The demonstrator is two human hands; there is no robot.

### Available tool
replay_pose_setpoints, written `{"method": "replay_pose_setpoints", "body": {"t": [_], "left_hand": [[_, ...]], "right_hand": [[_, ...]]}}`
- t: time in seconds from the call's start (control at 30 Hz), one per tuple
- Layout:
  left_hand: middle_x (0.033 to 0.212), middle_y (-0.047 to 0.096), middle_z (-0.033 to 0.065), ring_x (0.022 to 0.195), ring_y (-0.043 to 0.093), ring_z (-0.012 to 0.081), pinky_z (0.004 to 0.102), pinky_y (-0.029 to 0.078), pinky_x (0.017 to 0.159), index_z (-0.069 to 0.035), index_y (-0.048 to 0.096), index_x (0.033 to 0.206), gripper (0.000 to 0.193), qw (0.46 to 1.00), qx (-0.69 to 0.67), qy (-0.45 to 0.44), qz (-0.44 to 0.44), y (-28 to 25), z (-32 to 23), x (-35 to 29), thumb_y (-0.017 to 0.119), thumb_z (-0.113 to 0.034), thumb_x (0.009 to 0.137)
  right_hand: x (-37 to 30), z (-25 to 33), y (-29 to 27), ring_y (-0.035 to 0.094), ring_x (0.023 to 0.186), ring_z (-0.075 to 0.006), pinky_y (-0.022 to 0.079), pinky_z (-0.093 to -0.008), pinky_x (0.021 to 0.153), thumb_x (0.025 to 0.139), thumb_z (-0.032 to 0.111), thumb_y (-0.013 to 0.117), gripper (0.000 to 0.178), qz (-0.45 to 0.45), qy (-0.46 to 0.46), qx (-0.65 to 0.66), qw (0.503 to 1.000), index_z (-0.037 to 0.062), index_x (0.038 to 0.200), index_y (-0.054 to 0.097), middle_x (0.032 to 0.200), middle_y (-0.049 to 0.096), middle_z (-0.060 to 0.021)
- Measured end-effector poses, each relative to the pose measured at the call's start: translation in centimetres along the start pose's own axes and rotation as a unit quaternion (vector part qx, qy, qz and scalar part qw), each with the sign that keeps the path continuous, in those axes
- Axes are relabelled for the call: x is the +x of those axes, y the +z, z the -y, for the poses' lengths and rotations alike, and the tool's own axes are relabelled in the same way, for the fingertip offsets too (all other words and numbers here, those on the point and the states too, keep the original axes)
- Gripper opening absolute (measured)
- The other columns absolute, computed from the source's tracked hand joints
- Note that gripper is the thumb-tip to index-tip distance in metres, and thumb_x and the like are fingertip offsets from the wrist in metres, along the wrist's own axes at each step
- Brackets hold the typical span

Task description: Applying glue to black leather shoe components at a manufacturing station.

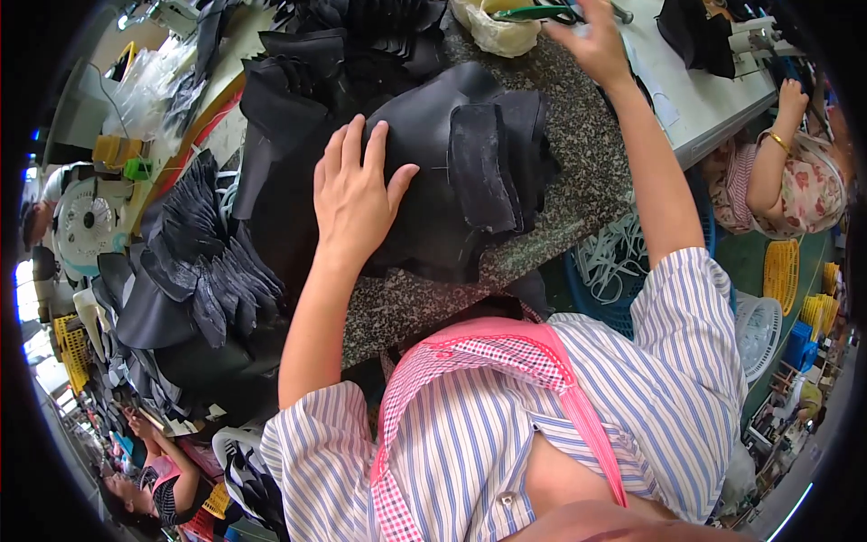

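My left hand (354, 194) lies flat with fingers spread on a stack of black leather-like pieces (406, 194) on the speckled stone tabletop. A smaller dark strip-shaped piece (486, 167) with a rough, whitish-marked surface rests on the stack, right of that hand. My right hand (596, 50) is stretched out at the top edge, its thumb apart from the other fingers, which are partly cut off by the frame. Beside its thumb, a green-handled tool (528, 13) lies across a crumpled cream-coloured container (497, 34). The tool's kind is unclear.
More black cut pieces (212, 244) fan out in piles at left. A sewing machine (754, 41) stands on a white table (673, 99) at right, with a person's arm (777, 163) nearby. Blue baskets (587, 280) sit under the table edge. A fan (88, 221) stands far left.
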State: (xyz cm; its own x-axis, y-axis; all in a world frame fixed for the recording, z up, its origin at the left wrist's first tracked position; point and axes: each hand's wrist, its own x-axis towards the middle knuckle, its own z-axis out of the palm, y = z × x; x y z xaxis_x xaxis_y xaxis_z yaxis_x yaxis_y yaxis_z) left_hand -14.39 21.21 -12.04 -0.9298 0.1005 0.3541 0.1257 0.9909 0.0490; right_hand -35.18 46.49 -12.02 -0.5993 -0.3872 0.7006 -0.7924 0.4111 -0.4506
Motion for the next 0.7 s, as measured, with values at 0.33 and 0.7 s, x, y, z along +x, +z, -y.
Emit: {"method": "replay_pose_setpoints", "body": {"t": [0.33,0.7], "left_hand": [[0.112,0.043,0.0121,0.106,0.038,0.0286,0.0399,0.036,0.081,-0.008,0.036,0.120,0.078,0.995,-0.050,-0.053,0.070,-1.0,0.7,1.9,0.064,-0.048,0.059],[0.090,0.056,0.0092,0.083,0.055,0.0162,0.0267,0.043,0.075,0.000,0.042,0.110,0.060,0.816,-0.574,-0.071,-0.010,-12.0,3.8,-1.6,0.070,0.000,0.056]], "right_hand": [[-9.3,15.7,0.9,0.036,0.099,-0.0327,0.029,-0.0427,0.085,0.055,0.034,0.069,0.051,0.088,0.080,-0.114,0.986,0.0022,0.091,0.051,0.107,0.042,-0.0133],[-6.6,22.9,-0.4,0.055,0.069,-0.0204,0.044,-0.0283,0.059,0.069,0.002,0.059,0.031,0.028,-0.026,0.333,0.942,-0.0021,0.098,0.052,0.082,0.055,-0.0138]]}}
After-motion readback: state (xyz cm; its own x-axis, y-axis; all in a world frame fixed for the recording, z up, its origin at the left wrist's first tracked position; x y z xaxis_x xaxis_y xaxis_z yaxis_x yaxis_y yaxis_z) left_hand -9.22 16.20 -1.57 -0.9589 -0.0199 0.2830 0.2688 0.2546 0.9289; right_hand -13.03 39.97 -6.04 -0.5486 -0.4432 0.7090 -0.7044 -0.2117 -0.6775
